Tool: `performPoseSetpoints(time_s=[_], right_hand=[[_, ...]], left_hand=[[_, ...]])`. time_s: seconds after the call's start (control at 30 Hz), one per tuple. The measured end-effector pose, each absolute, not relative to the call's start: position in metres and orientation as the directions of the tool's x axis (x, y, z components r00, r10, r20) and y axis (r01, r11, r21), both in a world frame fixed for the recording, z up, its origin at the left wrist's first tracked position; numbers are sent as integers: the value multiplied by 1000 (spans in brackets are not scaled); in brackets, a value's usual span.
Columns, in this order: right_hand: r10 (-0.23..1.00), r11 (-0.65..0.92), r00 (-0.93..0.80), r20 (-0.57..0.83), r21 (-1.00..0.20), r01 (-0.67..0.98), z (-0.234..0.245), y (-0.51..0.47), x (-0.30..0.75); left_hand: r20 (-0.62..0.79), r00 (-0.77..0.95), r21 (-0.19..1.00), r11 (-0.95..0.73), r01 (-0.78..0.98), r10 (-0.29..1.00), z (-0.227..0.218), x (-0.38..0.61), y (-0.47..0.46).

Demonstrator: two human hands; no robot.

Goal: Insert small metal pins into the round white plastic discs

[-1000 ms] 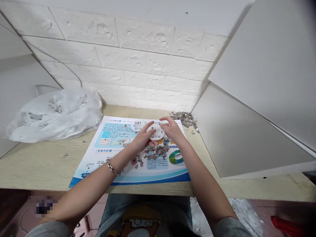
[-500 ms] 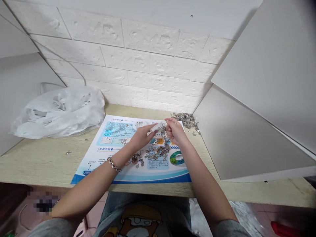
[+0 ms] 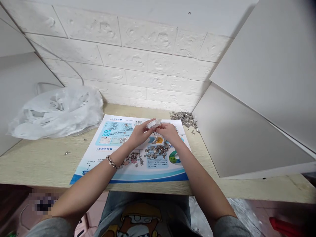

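Observation:
My left hand is closed around a small white plastic piece, held above the printed sheet. Against the near right end of that piece, my right hand has its fingers pinched together. Whatever lies between those fingertips is hidden or too small to name. Below both hands, small shiny metal parts lie loose in a heap on the printed sheet. Another cluster of metal parts is beside my left wrist.
A larger pile of small metal pieces lies by the wall at the back right. On the left sits a clear plastic bag with white pieces inside. White panels stand along the right side of the wooden table.
My right hand has come down and left, from beyond the end of the white plastic piece to its near edge. The piece has turned in my left hand, showing a broader face.

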State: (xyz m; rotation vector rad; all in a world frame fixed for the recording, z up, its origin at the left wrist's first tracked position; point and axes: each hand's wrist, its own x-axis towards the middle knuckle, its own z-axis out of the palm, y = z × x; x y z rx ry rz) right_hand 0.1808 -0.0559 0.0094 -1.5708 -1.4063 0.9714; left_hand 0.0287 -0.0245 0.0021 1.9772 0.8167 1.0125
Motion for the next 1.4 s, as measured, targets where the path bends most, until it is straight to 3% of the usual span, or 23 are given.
performPoseSetpoints(time_s=[0.2,0.47,0.53,0.63,0.73,0.87,0.97,1.07,1.2,1.4], right_hand=[[992,-92,116,-50,-916,391,3,-55,180],[984,-91,170,-44,-954,284,7,-58,176],[978,-95,209,-27,-941,326,7,-57,177],[973,14,204,110,-906,424,7,-58,178],[974,100,128,188,-859,502,9,-62,175],[984,135,17,177,-807,575,11,-69,170],[976,190,-29,215,-784,592,13,-71,169],[972,226,-79,222,-788,573,13,-71,169],[972,234,-120,201,-813,534,10,-70,169],[973,227,-120,195,-744,628,9,-69,172]], left_hand=[[425,527,751,-612,248,736,-1,27,-23],[575,585,515,-809,284,572,-6,26,-18],[583,546,502,-795,340,602,-4,24,-16],[528,350,629,-634,451,773,0,21,-12],[358,187,803,-403,438,915,1,20,-7],[121,230,989,-138,58,966,-1,25,-5],[19,309,984,38,-175,951,-1,28,-6],[-35,377,956,141,-258,925,2,29,-9],[-47,483,943,199,-268,874,7,27,-13],[-43,498,950,191,-249,866,10,26,-16]])
